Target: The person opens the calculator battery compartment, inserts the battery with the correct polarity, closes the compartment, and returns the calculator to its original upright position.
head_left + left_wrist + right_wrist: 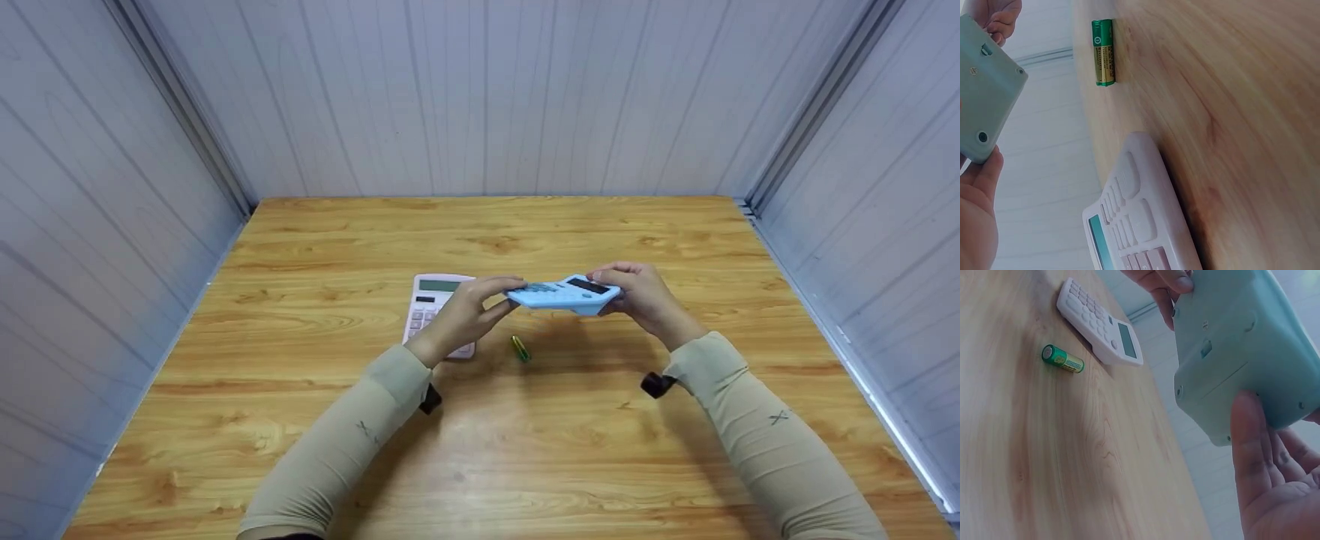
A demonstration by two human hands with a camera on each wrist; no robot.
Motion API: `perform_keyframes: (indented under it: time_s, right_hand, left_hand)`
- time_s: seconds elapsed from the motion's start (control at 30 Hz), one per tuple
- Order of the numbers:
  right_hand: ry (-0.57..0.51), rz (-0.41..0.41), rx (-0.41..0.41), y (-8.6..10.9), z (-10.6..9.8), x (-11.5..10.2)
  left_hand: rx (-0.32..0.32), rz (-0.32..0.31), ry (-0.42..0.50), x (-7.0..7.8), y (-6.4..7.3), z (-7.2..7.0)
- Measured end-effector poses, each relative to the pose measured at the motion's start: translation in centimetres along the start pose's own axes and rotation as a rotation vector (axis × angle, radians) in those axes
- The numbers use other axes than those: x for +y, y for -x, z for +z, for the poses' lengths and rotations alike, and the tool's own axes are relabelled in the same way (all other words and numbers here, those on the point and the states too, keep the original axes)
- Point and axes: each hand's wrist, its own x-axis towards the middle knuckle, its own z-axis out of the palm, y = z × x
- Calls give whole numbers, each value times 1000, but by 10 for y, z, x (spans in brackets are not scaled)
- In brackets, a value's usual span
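A light blue calculator (562, 296) is held up above the table between both hands, its keys and display facing up. My left hand (478, 311) pinches its left end between thumb and fingers. At the display end, my right hand (637, 296) grips it with the thumb on top and fingers beneath. The right wrist view shows its underside (1224, 354), with a battery cover outline and small screws. A green and gold battery (520, 349) lies on the table below the calculator. The pink-white calculator (439, 285) rests flat behind my left hand, which partly hides its keys.
The wood-grain table (495, 465) runs back to a white panelled wall (480, 97). Similar side walls stand at left and right. Dark wrist cameras (658, 385) hang beneath the sleeves.
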Motion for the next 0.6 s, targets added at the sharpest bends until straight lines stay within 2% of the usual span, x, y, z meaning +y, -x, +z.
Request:
perform_keyframes:
  time_s: [0.13, 0.4, 0.6]
  right_hand:
    - [-42, -43, -56, 2, 0, -1]
    - [-104, -96, -131, 5, 1, -4]
    - [-128, -123, -160, 6, 5, -6]
  left_hand:
    - [22, -49, 57, 1, 0, -2]
    - [51, -209, 266, 0, -1, -4]
    - [56, -306, 322, -1, -1, -8]
